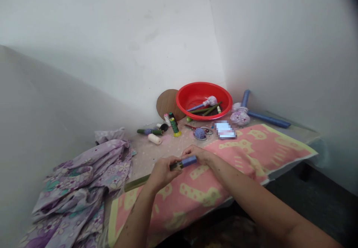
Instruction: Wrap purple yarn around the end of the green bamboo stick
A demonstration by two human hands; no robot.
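My left hand [161, 173] grips a long green bamboo stick [137, 182] near its upper end. My right hand [195, 154] holds the stick's tip, where a band of blue fabric [189, 161] is wrapped around it. Both hands sit close together above a pink and yellow patterned towel [201, 194]. The lower stick slants down toward the towel, passing under my left wrist. Part of the stick is hidden by my fingers.
A red plastic basin [204, 91] holds a lilac fabric bundle and green sticks. Thread spools [174, 125], scissors [195, 127] and a blurred packet [225, 129] lie on the table [145, 154]. Floral purple cloth [84, 181] is heaped on the left. Blue fabric-wrapped pieces [268, 119] lie on the right, against white walls.
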